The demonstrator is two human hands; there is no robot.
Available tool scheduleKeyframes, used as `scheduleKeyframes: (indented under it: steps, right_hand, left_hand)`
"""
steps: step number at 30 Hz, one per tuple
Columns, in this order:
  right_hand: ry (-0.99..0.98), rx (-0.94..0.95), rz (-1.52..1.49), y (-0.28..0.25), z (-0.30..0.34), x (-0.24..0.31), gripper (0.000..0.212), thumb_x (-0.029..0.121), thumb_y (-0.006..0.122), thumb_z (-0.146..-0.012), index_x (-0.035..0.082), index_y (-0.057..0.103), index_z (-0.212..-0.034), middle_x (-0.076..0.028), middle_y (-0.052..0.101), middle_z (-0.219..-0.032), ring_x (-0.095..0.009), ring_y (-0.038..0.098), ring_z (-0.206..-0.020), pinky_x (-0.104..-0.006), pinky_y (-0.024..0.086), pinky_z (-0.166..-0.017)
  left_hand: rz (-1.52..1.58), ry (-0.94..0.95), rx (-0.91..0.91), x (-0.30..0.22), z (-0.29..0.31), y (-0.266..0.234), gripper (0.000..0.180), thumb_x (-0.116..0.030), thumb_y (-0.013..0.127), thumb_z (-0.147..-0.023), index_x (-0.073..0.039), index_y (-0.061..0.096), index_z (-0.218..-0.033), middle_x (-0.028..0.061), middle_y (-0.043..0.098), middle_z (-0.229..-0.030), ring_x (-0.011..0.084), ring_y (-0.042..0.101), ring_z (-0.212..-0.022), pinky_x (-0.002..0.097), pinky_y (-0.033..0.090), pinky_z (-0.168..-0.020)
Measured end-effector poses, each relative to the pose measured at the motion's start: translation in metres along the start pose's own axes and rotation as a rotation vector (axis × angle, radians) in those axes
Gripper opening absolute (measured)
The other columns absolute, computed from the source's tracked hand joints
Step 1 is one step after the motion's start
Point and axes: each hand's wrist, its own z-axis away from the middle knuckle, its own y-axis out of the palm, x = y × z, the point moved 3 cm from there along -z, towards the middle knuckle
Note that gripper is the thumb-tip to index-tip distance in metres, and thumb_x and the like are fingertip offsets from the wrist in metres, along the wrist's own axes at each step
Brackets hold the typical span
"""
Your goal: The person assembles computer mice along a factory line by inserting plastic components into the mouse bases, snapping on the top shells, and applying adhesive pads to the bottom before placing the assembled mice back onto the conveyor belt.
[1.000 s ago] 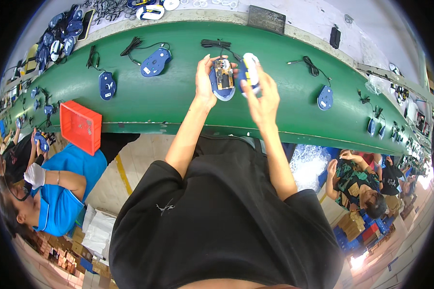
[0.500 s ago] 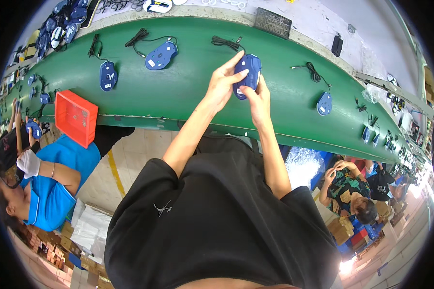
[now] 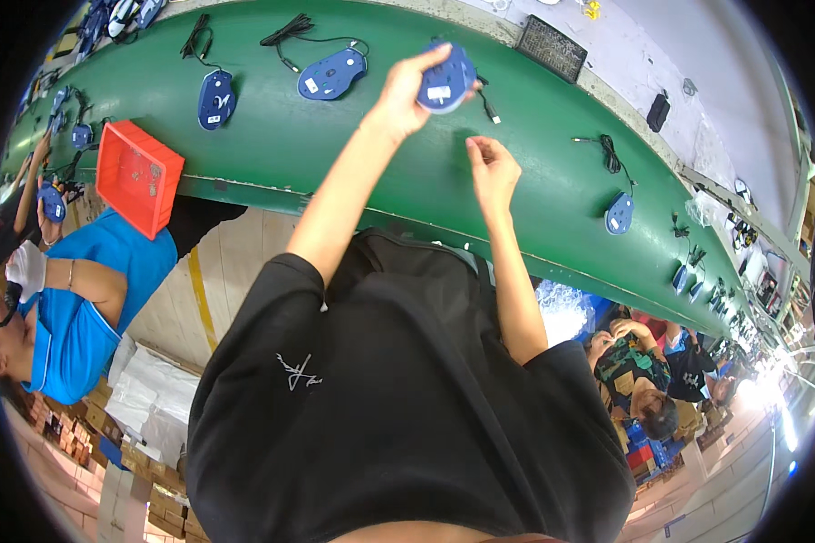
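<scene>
A blue computer mouse (image 3: 446,81) is held underside up in my left hand (image 3: 406,95), over the far part of the green belt (image 3: 407,172). Its underside bears a small white label. Part of its black cable, with the USB plug (image 3: 491,113), shows just right of it. My right hand (image 3: 495,176) is apart from the mouse, nearer to me, with its fingers curled in toward the thumb. Whether anything small is pinched there cannot be made out.
More blue mice with coiled cables lie on the belt, including a mouse (image 3: 333,74) and another (image 3: 216,100) to the left, and one (image 3: 618,214) to the right. A red bin (image 3: 138,179) sits at the belt's near edge. Co-workers are on both sides.
My right hand has let go of the mouse and drawn back toward me. My left hand has carried the mouse slightly farther away. The view has shifted a little.
</scene>
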Motion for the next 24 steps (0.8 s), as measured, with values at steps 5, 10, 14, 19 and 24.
scheduleKeyframes:
  steps: [5, 10, 14, 19, 24]
  right_hand:
    - [-0.05, -0.165, 0.146, 0.01, 0.002, -0.034, 0.019, 0.01, 0.073, -0.081, 0.003, 0.065, -0.096, -0.01, 0.061, -0.082, -0.02, 0.06, -0.067, -0.0327, 0.052, -0.065]
    - [-0.126, -0.162, 0.03, 0.018, -0.029, -0.021, 0.021, 0.012, 0.073, -0.081, 0.002, 0.063, -0.097, -0.011, 0.062, -0.088, -0.021, 0.062, -0.071, -0.0337, 0.052, -0.066]
    - [-0.331, -0.147, 0.255, 0.033, -0.047, -0.025, 0.013, 0.011, 0.07, -0.083, 0.002, 0.064, -0.091, -0.013, 0.062, -0.085, -0.026, 0.063, -0.072, -0.0347, 0.052, -0.067]
    - [-0.506, -0.184, 0.377, 0.039, -0.043, -0.016, 0.008, 0.006, 0.064, -0.085, 0.002, 0.059, -0.09, -0.014, 0.061, -0.085, -0.031, 0.061, -0.077, -0.0387, 0.05, -0.069]
    - [-0.553, -0.055, 0.147, 0.071, -0.032, 0.012, 0.009, 0.002, 0.061, -0.085, 0.002, 0.056, -0.092, -0.017, 0.062, -0.084, -0.035, 0.063, -0.081, -0.0425, 0.051, -0.071]
  left_hand:
    - [-0.018, 0.149, -0.02, -0.047, 0.0, -0.003, 0.036, -0.023, 0.056, -0.094, 0.009, 0.053, -0.11, 0.0247, 0.063, -0.103, 0.036, 0.068, -0.085, 0.0402, 0.06, -0.07]
    - [0.062, 0.08, 0.014, -0.06, 0.013, -0.011, 0.034, -0.029, 0.058, -0.093, 0.001, 0.06, -0.106, 0.0162, 0.067, -0.095, 0.0312, 0.068, -0.081, 0.0377, 0.059, -0.063]
    - [-0.102, 0.134, -0.027, -0.069, 0.021, -0.01, 0.04, -0.026, 0.052, -0.096, 0.009, 0.054, -0.115, 0.0213, 0.064, -0.107, 0.0343, 0.067, -0.092, 0.0383, 0.058, -0.072]
    - [-0.029, 0.156, -0.046, -0.089, 0.034, -0.037, 0.039, -0.023, 0.055, -0.095, 0.009, 0.053, -0.119, 0.0234, 0.063, -0.112, 0.035, 0.064, -0.098, 0.0404, 0.057, -0.072]
    - [0.162, 0.195, -0.052, -0.096, 0.047, -0.066, 0.038, -0.02, 0.057, -0.094, 0.01, 0.052, -0.118, 0.0259, 0.059, -0.114, 0.0394, 0.06, -0.101, 0.0419, 0.056, -0.073]
